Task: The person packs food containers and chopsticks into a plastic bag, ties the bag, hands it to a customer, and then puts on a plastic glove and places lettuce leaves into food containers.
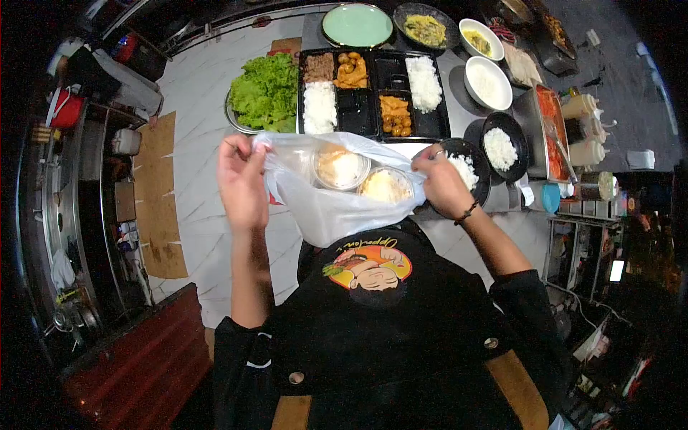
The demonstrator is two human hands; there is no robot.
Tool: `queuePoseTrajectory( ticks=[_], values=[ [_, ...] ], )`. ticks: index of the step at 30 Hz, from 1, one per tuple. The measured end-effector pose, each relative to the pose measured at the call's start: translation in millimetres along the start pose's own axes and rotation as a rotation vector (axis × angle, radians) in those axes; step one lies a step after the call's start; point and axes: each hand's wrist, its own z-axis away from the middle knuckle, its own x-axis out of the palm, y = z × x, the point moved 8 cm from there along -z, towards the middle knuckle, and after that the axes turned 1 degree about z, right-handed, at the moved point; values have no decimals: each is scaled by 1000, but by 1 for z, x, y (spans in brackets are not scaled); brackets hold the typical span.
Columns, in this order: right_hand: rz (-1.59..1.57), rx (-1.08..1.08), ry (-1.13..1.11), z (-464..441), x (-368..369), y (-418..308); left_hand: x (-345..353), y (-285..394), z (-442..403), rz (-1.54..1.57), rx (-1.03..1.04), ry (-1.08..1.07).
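A thin white plastic bag (315, 215) is stretched between my two hands, its mouth spread wide. My left hand (244, 172) pinches the bag's edge at the left between thumb and fingers. On the other side, my right hand (446, 188) grips the opposite edge. Inside the bag lie two round clear containers, one (341, 167) at the upper left and the other (385, 186) at the lower right, both with pale yellowish food in them. Just beyond the bag sit two black compartment trays (373, 97) with rice, meat and brown pieces.
Lettuce (264, 93) fills a bowl at the left. Behind the trays is a green plate (357, 26). Bowls of rice (499, 149) and other food stand at the right, beside a metal pan of red food (550, 129) and sauce bottles (584, 129). A person stands at the upper left.
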Motion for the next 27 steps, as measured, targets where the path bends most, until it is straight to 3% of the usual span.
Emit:
queuePoseTrajectory(
  ticks=[1,3,4,6,10,12,14,16,17,19,21,25,27],
  values=[
    [80,-30,19,3,-11,-5,1,11,-2,186,-23,35],
    [183,-74,-2,8,-29,-15,3,22,10,242,-111,1],
    [185,-71,-5,12,-37,-20,2,27,20,90,-125,-63],
    [252,-379,-118,27,-38,-51,-1,37,39,-64,-153,-131],
    [561,-347,-363,30,-27,-23,-11,29,54,-63,-289,-200],
    [444,-454,-419,21,-57,-54,-13,26,51,5,-321,-189],
    [389,-509,-399,15,-89,-78,-3,46,47,176,-196,-271],
    [335,-715,-331,17,-115,-106,8,49,46,135,-184,-335],
    [339,-720,-337,17,-113,-106,19,50,48,91,-170,-398],
    [121,-796,-548,34,-93,-111,34,52,50,103,-183,-428],
    [177,-809,-606,39,-87,-115,42,58,49,90,-148,-451],
    [262,-699,-442,29,-131,-128,31,65,51,90,-138,-433],
    [231,-794,-410,39,-133,-136,25,64,51,-9,-118,-376]
  ],
)
